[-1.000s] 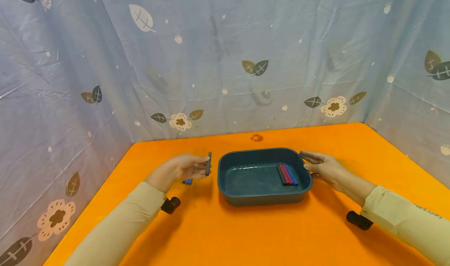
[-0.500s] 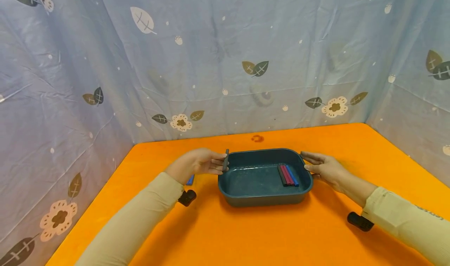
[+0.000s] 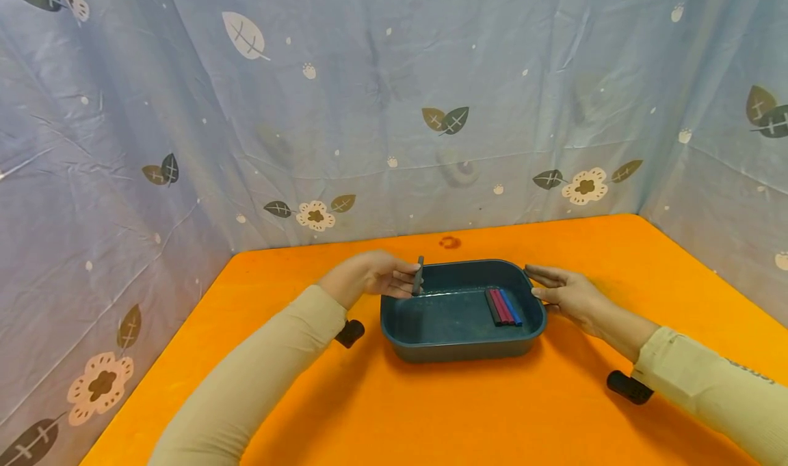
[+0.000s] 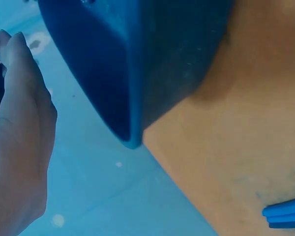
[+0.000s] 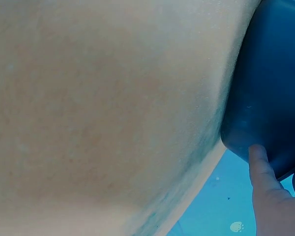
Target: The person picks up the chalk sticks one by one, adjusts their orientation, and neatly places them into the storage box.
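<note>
A dark blue-green rectangular tray (image 3: 449, 319) stands on the orange table. In it, near the right end, lie a black stick (image 3: 493, 307), two magenta sticks (image 3: 502, 307) and a blue stick (image 3: 511, 307) side by side. My left hand (image 3: 388, 274) pinches a dark grey stick (image 3: 418, 280) upright at the tray's back left rim, thumb against fingers. At the right end my right hand (image 3: 569, 298) holds the tray, thumb over the rim and fingers along the outside wall. In the right wrist view one finger (image 5: 261, 169) lies on that wall.
Blue sticks (image 4: 287, 214) lie on the table at the lower right of the left wrist view; my left arm hides them in the head view. A patterned curtain (image 3: 382, 124) hangs behind the orange table (image 3: 468, 411) and along both sides.
My left hand has carried the dark grey stick rightward, from left of the tray to over its left end. The right hand and the sticks in the tray have stayed in place.
</note>
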The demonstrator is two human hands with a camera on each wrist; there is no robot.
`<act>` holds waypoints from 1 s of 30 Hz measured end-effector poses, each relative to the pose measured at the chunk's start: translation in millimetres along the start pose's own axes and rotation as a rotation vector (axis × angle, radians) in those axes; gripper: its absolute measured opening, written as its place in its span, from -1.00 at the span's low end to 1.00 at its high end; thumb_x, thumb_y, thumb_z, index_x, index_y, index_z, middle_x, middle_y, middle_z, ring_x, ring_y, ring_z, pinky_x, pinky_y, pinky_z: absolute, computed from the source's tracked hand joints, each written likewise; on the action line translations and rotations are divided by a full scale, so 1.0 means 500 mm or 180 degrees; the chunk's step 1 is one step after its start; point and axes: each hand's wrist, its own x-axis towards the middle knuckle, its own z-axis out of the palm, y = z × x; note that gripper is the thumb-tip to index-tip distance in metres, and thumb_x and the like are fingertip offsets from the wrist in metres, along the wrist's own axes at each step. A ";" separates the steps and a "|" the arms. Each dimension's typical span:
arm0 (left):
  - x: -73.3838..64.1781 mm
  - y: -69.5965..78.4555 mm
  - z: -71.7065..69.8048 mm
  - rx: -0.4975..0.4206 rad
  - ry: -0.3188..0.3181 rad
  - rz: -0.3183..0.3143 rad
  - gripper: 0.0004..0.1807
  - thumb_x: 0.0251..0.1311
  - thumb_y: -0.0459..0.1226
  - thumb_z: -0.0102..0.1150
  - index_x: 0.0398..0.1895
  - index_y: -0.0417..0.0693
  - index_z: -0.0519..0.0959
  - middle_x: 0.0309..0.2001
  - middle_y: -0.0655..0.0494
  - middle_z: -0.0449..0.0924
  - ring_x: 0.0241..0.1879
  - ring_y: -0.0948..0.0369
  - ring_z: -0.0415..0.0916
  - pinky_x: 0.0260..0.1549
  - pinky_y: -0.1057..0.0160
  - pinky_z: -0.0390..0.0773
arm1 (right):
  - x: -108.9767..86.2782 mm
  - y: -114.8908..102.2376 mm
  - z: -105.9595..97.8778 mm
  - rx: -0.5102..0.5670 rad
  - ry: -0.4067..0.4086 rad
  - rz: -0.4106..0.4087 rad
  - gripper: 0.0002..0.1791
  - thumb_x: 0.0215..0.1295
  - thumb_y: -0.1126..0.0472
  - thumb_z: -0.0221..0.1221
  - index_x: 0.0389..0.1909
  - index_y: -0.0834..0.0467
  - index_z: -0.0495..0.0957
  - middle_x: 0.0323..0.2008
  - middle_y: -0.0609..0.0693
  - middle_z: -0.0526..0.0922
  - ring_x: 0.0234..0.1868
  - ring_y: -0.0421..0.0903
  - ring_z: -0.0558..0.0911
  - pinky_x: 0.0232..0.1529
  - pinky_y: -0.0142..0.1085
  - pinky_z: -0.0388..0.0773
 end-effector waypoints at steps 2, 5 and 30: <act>0.005 0.006 0.009 -0.0016 -0.0023 -0.0016 -0.57 0.49 -0.26 -0.09 0.27 -0.40 0.38 0.21 -0.28 0.44 -0.38 0.17 0.52 0.23 0.11 0.40 | -0.001 0.000 -0.001 0.0002 -0.0005 0.0004 -0.34 0.50 0.39 -0.08 0.48 0.39 -0.16 0.45 0.39 -0.12 -0.13 -0.38 0.56 -0.18 -0.34 0.59; 0.015 0.014 0.024 0.0005 -0.0025 -0.0056 -0.57 0.48 -0.27 -0.07 0.28 -0.38 0.37 0.04 -0.19 0.54 -0.41 0.16 0.51 0.21 0.11 0.41 | -0.001 0.000 -0.001 0.0019 -0.0008 0.0007 -0.34 0.50 0.40 -0.08 0.48 0.39 -0.16 0.45 0.40 -0.12 -0.14 -0.37 0.57 -0.19 -0.34 0.59; 0.075 0.051 0.111 0.0119 -0.0146 -0.0166 -0.61 0.44 -0.32 -0.03 0.22 -0.38 0.43 -0.42 -0.10 0.47 -0.32 0.06 0.44 0.21 0.07 0.41 | -0.002 -0.003 0.001 -0.0024 0.0021 0.0037 -0.34 0.50 0.39 -0.06 0.48 0.39 -0.14 0.45 0.38 -0.09 -0.11 -0.39 0.55 -0.13 -0.34 0.60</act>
